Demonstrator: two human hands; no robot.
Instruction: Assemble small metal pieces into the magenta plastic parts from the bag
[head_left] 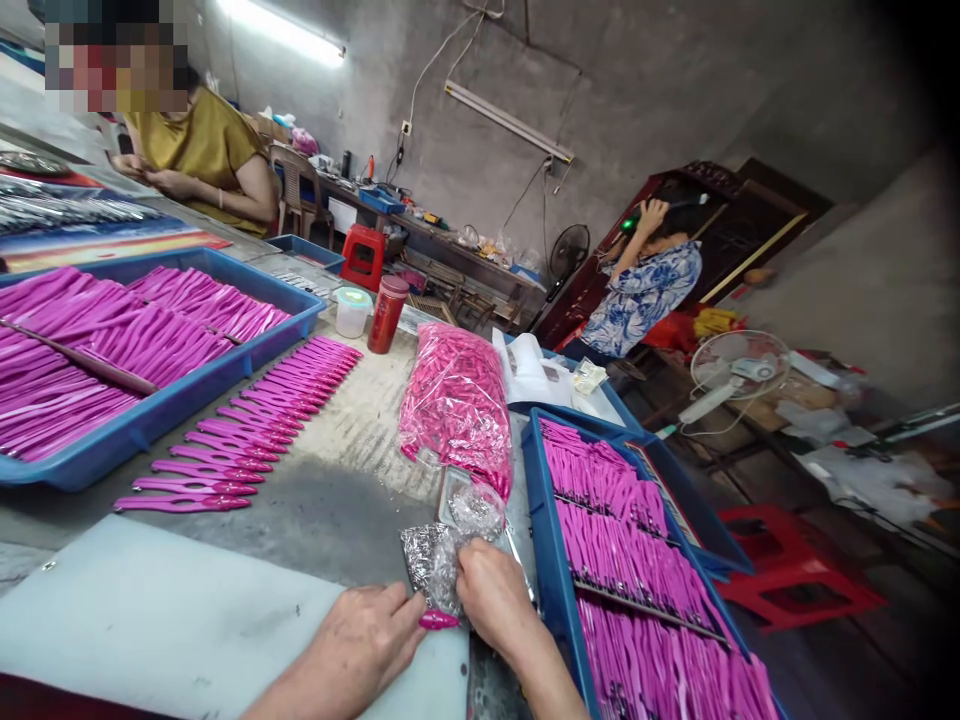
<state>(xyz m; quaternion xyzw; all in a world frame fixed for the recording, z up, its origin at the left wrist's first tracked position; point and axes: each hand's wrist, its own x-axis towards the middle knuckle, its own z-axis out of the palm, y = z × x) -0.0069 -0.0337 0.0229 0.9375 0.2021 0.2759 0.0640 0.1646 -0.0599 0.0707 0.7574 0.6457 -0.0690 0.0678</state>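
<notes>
My left hand [369, 638] is closed over the white board, its fingers around a pink tweezer-shaped piece. Only the piece's dark magenta pointed end [439, 620] sticks out past my fingers. My right hand [495, 592] is at the edge of a clear plastic bag [477, 508] of small shiny metal parts, fingers curled and pressed together. What its fingertips pinch is hidden. Beside them lies a pile of small silvery metal parts [421, 556]. Further back stands a clear bag of dark pink pointed caps [457, 400].
A slanting row of pink pieces [244, 430] lies left of centre. Blue trays of similar pieces stand left [180, 385] and right [553, 600]. A red canister [388, 315] and lidded tub [352, 312] stand behind. One person sits far left; another stands back right.
</notes>
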